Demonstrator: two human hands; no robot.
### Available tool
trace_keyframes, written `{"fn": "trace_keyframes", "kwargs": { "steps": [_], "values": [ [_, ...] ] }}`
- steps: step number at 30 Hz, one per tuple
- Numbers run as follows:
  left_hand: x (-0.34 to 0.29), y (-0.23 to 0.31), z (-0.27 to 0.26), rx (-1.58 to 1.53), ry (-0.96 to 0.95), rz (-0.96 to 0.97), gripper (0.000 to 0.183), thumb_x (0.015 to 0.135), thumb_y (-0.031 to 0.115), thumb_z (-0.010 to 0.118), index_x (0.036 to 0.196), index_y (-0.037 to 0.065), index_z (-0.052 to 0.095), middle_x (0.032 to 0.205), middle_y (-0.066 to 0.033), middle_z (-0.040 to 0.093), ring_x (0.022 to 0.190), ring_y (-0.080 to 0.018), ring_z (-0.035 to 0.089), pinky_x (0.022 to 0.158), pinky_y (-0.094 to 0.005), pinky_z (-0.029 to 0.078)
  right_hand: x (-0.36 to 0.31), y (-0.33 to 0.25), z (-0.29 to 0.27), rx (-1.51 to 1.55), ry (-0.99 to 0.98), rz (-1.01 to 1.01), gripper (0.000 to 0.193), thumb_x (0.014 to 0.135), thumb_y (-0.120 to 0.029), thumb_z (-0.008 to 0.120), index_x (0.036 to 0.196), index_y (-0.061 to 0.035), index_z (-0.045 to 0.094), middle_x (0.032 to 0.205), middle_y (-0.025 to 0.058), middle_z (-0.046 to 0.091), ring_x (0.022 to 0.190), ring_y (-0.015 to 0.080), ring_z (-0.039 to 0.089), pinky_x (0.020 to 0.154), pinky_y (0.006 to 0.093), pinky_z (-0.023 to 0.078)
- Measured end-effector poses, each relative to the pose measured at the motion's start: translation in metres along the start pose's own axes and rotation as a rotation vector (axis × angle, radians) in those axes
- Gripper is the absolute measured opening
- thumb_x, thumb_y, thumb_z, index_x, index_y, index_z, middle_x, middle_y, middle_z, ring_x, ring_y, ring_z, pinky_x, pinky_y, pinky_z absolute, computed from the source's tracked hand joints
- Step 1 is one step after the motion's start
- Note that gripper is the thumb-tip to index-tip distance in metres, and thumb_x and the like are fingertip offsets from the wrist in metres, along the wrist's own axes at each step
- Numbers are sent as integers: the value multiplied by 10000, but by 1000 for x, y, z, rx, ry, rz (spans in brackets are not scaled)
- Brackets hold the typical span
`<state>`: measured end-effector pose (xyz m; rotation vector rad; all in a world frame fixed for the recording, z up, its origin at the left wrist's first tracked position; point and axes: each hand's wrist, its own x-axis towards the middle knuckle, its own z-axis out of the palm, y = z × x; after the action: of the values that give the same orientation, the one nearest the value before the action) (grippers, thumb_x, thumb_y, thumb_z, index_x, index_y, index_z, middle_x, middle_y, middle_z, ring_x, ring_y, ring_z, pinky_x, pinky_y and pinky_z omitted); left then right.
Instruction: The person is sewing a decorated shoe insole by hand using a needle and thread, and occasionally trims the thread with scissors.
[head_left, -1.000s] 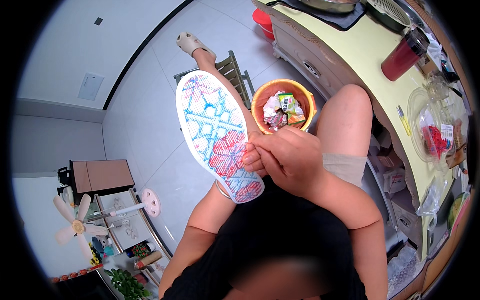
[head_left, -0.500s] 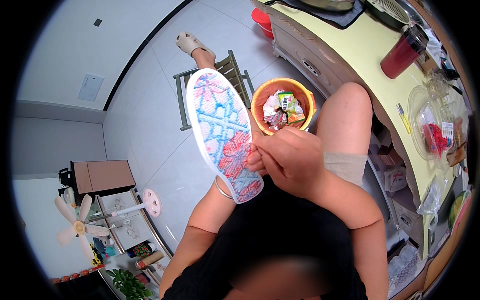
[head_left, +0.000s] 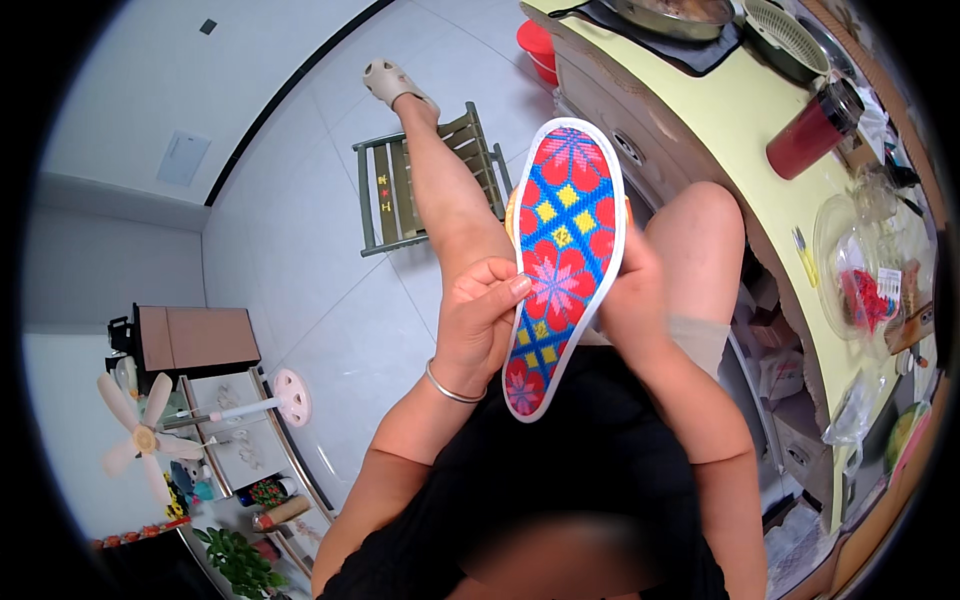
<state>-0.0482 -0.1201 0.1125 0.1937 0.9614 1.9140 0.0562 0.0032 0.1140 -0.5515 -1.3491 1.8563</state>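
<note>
An embroidered insole (head_left: 562,262) with a white rim is held up in front of me, its patterned face toward me. Red and pink flowers, blue bands and yellow squares cover it. My left hand (head_left: 478,312) pinches its left edge, the thumb on top and the other fingers partly behind. A bracelet circles that wrist. At the right edge is my right hand (head_left: 640,300), smeared by motion. Its fingers are mostly hidden by the insole, and I cannot make out whether they hold anything.
On the right stands a pale yellow counter (head_left: 690,125) with a dark red bottle (head_left: 812,130), a pan (head_left: 680,15), a clear plastic container holding red thread (head_left: 862,298) and small scissors (head_left: 806,258). My leg crosses a folding stool (head_left: 390,195). A fan (head_left: 146,440) stands left.
The insole has turned over from its pale, loopy side to the bright patterned side and shifted right. My left hand now shows at its left edge; my right hand has moved right.
</note>
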Motion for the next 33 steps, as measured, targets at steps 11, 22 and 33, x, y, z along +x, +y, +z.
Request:
{"fn": "trace_keyframes", "kwargs": {
  "steps": [11,22,33],
  "values": [
    [-5,-12,-1,392,107,298,71,830,-62,618,884,-39,580,844,-77,649,740,-80,615,665,-191,498,4,-9,8,-721,-265,-867,204,689,41,675,867,-29,606,897,79,620,826,267,574,726,373,469],
    [17,12,-41,619,379,486,68,839,-36,611,803,-7,560,757,-55,635,647,-59,582,589,-188,470,16,-125,-117,299,284,-694,144,948,-52,475,1040,39,539,752,38,475,692,105,418,528,222,334],
    [-2,-3,4,367,105,326,75,831,-77,618,862,-41,559,842,-117,656,753,-122,646,683,-209,525,-6,-8,4,-834,-165,-701,92,737,-25,636,821,-53,611,683,81,576,609,246,581,530,342,465]
  ]
}}
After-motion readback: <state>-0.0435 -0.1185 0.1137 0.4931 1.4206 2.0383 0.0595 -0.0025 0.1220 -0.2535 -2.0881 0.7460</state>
